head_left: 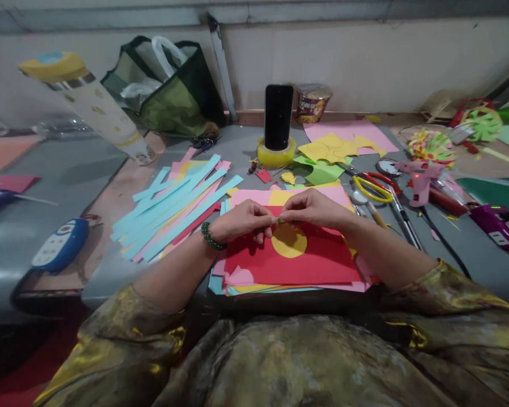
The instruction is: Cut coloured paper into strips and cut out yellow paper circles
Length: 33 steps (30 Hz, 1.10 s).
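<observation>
My left hand (246, 219) and my right hand (307, 208) meet above a stack of coloured paper. Both pinch a tiny yellow-green piece (279, 221) at their fingertips; the fingers cover most of it, so its kind is unclear. Just below them a yellow paper circle (292, 244) lies on the red sheet (254, 257) that tops the stack. A rounded pink paper piece (240, 276) rests near the sheet's lower left corner. Beyond my hands lie a small yellow fringed paper piece (288, 178) and a red paper scrap (263, 176).
Paper strips (173, 206) lie in a pile at left. A phone (279, 116) stands upright in a tape roll (276, 154). Yellow-handled scissors (373, 190) and a pink glue gun (419, 183) lie right. A tall bottle (97, 110) and green bag (169, 102) stand at back left.
</observation>
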Motion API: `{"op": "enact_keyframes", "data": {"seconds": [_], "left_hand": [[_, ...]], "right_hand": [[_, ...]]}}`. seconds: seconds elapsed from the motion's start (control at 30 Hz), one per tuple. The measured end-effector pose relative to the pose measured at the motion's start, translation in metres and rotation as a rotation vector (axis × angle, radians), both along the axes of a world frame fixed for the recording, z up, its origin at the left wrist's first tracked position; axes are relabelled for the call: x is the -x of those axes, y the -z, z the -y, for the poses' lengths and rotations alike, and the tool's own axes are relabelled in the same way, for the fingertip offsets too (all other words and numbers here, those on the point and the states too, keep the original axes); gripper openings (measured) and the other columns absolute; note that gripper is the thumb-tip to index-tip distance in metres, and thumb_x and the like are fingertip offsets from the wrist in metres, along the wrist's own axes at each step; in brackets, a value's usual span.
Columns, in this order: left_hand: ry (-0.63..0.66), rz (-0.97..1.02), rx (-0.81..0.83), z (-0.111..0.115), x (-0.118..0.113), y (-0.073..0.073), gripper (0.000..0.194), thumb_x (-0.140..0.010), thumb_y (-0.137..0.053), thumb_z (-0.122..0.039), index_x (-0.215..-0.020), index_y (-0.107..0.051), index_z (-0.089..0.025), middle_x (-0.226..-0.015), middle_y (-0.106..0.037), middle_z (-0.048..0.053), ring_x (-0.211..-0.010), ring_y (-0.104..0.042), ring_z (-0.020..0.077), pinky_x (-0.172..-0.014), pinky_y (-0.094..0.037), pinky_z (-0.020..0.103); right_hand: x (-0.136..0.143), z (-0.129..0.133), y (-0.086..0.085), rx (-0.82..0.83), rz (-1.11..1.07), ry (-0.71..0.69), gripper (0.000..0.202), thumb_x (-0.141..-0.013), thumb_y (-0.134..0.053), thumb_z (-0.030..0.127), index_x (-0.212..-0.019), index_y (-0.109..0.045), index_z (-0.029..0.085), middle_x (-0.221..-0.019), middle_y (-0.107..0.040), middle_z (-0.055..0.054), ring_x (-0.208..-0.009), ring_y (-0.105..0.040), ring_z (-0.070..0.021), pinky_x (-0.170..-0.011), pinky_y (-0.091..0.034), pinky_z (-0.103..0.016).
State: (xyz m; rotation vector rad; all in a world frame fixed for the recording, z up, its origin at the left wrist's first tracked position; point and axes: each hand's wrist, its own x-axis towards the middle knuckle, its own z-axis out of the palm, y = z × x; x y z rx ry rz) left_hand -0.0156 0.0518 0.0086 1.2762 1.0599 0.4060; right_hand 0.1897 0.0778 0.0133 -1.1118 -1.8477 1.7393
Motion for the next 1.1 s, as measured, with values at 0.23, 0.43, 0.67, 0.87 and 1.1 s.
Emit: {"op": "enact_keyframes", "data": {"seconds": [0.23,0.43,0.67,0.87,1.1], "left_hand": [[-0.048,-0.017,-0.015,0.002,-0.005,-0.004,0.03,-0.084,-0.074,-0.027,-0.059,-0.068,-0.013,-0.052,-0.067,0.002,-0.039,-0.057,0.0073,-0.042,-0.046,0.014],[-0.039,0.04,0.023,-0.001,0.0,-0.007,0.026,-0.083,-0.077,-0.026,-0.062,-0.071,-0.013,-0.053,-0.067,0.001,-0.035,-0.052,0.0048,-0.039,-0.043,0.014],[0.008,0.092,0.061,-0.001,0.004,-0.005,0.028,-0.077,-0.082,-0.037,-0.064,-0.072,-0.014,-0.052,-0.066,0.001,-0.038,-0.054,0.0059,-0.041,-0.044,0.015],[0.034,0.047,0.035,-0.001,0.002,-0.001,0.04,-0.085,-0.074,-0.045,-0.062,-0.068,-0.013,-0.053,-0.067,0.004,-0.043,-0.059,0.0085,-0.045,-0.047,0.016],[0.066,0.043,0.046,0.002,-0.003,0.003,0.045,-0.077,-0.078,-0.056,-0.068,-0.067,-0.013,-0.059,-0.07,0.005,-0.046,-0.063,0.0112,-0.046,-0.05,0.02]], "right_hand": [[-0.001,-0.002,0.001,0.012,0.079,-0.014,0.021,-0.072,-0.076,0.033,-0.063,-0.065,0.017,-0.053,-0.062,0.003,-0.049,-0.056,-0.0083,-0.048,-0.042,-0.019],[-0.014,-0.01,-0.006,0.055,0.086,-0.065,0.029,-0.069,-0.081,0.04,-0.064,-0.065,0.017,-0.054,-0.066,0.002,-0.05,-0.061,-0.0098,-0.049,-0.046,-0.02],[-0.018,-0.012,-0.006,0.095,0.099,-0.118,0.035,-0.072,-0.082,0.044,-0.062,-0.063,0.016,-0.06,-0.071,-0.002,-0.05,-0.063,-0.0101,-0.051,-0.049,-0.021],[-0.014,-0.009,-0.007,0.127,0.041,-0.076,0.037,-0.061,-0.089,0.044,-0.063,-0.065,0.016,-0.057,-0.068,0.001,-0.05,-0.063,-0.0091,-0.051,-0.05,-0.019],[-0.01,-0.008,-0.002,0.163,-0.05,-0.047,0.036,-0.054,-0.094,0.037,-0.069,-0.07,0.015,-0.061,-0.071,0.001,-0.055,-0.067,-0.0098,-0.055,-0.053,-0.019]]}}
